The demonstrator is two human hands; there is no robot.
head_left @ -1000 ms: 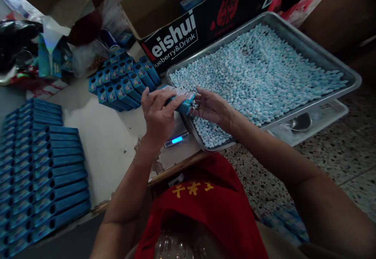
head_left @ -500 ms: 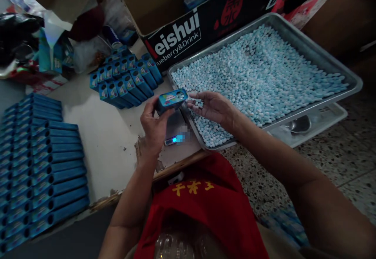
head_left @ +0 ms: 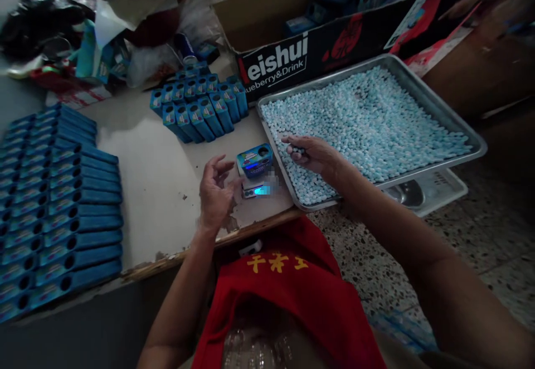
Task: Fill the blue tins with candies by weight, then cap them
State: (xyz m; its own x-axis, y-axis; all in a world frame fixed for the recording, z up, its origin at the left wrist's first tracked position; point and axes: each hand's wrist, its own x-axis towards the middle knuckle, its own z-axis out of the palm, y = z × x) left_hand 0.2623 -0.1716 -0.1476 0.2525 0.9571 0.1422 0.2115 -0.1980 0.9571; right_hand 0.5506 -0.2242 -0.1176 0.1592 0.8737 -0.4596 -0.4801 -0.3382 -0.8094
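Note:
A small blue box (head_left: 254, 160) with a round hole in its top stands on a small digital scale (head_left: 249, 193) whose display glows blue. Just left of them, my left hand (head_left: 215, 193) holds nothing, its fingers curved and apart. Over the near left part of a metal tray (head_left: 449, 97), my right hand (head_left: 315, 156) has its fingers curled round a few small candies (head_left: 296, 150). Pale blue and white candies (head_left: 368, 118) of the same kind cover most of the tray's bottom.
Rows of blue boxes (head_left: 83, 213) fill the table's left side, and another group (head_left: 200, 104) stands behind the scale. A black carton (head_left: 292, 59) with blue boxes inside borders the tray. Beneath the tray is a white container (head_left: 449, 190). Another person's hand (head_left: 457, 9) shows at upper right.
The blue box went from my left hand down onto the scale, and that hand let go and opened. My right hand drew away from the box, its fingers more curled round the candies.

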